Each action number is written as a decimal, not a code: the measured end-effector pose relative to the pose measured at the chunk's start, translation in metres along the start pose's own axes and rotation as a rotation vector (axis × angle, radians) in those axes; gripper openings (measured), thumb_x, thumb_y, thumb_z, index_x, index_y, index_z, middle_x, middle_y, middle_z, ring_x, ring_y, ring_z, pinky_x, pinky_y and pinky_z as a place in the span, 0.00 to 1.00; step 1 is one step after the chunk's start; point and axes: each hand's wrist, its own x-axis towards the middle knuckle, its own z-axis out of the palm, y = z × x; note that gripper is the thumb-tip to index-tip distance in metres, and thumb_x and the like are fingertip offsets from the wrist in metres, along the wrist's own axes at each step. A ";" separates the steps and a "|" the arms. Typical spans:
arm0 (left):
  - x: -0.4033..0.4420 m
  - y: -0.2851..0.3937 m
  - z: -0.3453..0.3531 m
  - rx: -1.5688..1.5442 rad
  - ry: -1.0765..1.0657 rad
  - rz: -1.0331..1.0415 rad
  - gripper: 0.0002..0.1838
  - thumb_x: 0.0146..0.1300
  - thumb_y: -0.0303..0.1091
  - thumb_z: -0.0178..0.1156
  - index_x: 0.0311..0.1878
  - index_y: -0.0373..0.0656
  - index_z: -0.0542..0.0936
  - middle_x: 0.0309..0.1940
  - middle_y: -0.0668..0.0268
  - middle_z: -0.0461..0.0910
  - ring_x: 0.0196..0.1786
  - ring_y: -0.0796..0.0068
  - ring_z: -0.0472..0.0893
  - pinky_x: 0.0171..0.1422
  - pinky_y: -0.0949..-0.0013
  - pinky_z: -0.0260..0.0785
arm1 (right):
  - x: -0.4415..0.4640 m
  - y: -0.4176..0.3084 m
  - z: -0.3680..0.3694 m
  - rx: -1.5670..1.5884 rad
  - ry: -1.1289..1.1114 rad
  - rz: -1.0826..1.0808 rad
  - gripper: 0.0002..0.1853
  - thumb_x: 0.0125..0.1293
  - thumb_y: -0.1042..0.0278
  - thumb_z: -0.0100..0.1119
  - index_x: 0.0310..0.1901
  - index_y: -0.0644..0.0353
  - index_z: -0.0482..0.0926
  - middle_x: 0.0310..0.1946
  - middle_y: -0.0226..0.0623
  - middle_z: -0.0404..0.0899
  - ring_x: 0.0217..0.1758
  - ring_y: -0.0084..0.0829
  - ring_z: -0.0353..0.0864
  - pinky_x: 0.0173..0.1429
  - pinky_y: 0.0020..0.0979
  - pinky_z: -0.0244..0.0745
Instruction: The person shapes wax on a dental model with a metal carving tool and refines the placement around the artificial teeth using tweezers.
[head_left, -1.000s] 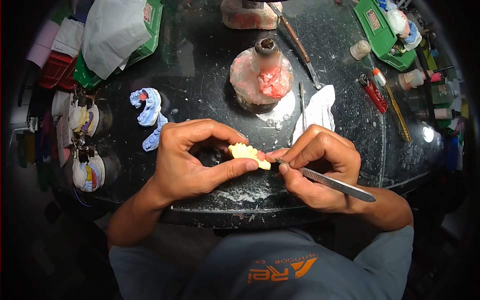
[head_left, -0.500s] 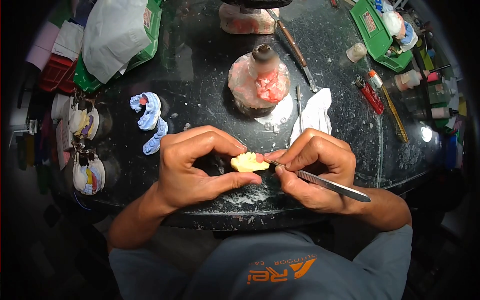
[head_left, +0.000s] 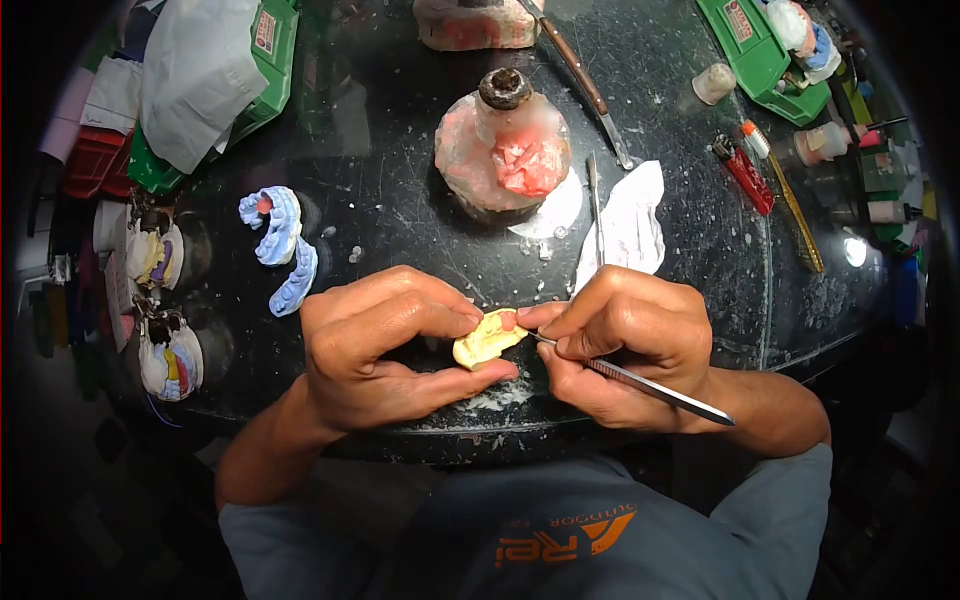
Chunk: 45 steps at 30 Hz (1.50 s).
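Nearest, a grey shirt with orange lettering (head_left: 565,535) borders the black, speckled counter (head_left: 390,190). Just above the counter's near edge, the left hand (head_left: 385,350) grasps a small pale-yellow dental cast (head_left: 484,342) between thumb and fingers, its pink, wax-like patch (head_left: 508,320) turned towards the right hand (head_left: 635,345). The right fingers are closed pen-style around a slim silver metal tool with a ribbed handle (head_left: 655,386); its tip is beside the cast, contact unclear.

Beyond the left hand lie two light-blue toothed models (head_left: 283,240), touching or nearly so. Past the right hand, a thin metal instrument (head_left: 597,215) lies along a crumpled white cloth (head_left: 635,225). Farther right are a red lighter (head_left: 747,178) and a toothbrush with a yellow handle (head_left: 795,215).

Farther out stands a round, pink-smeared burner-like vessel with a dark top (head_left: 485,150), then a wooden-handled spatula (head_left: 580,75).
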 end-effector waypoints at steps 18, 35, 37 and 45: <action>0.001 0.000 -0.001 -0.071 0.001 -0.089 0.23 0.42 0.31 0.91 0.36 0.35 0.85 0.34 0.54 0.89 0.37 0.69 0.91 0.40 0.73 0.81 | -0.006 -0.001 0.001 0.007 -0.010 0.033 0.08 0.54 0.87 0.73 0.30 0.67 0.82 0.31 0.40 0.81 0.37 0.34 0.91 0.52 0.35 0.93; 0.002 0.000 -0.002 -0.099 -0.004 -0.103 0.22 0.42 0.29 0.90 0.35 0.36 0.85 0.34 0.53 0.89 0.38 0.67 0.91 0.42 0.71 0.82 | -0.007 -0.002 0.000 -0.010 -0.018 0.022 0.08 0.56 0.86 0.73 0.29 0.67 0.81 0.33 0.40 0.81 0.38 0.35 0.92 0.50 0.33 0.93; 0.002 0.000 -0.002 -0.098 -0.002 -0.104 0.22 0.42 0.29 0.90 0.35 0.36 0.85 0.34 0.53 0.89 0.38 0.67 0.91 0.42 0.71 0.82 | -0.007 -0.002 0.000 -0.014 -0.025 0.017 0.08 0.56 0.86 0.73 0.29 0.67 0.81 0.33 0.40 0.81 0.39 0.36 0.93 0.50 0.33 0.93; 0.001 0.001 -0.002 -0.082 0.014 -0.086 0.22 0.43 0.31 0.90 0.36 0.36 0.85 0.35 0.54 0.89 0.40 0.65 0.91 0.48 0.64 0.86 | -0.007 -0.004 -0.001 -0.020 -0.008 0.008 0.08 0.55 0.86 0.73 0.28 0.67 0.80 0.33 0.40 0.81 0.40 0.36 0.94 0.50 0.33 0.93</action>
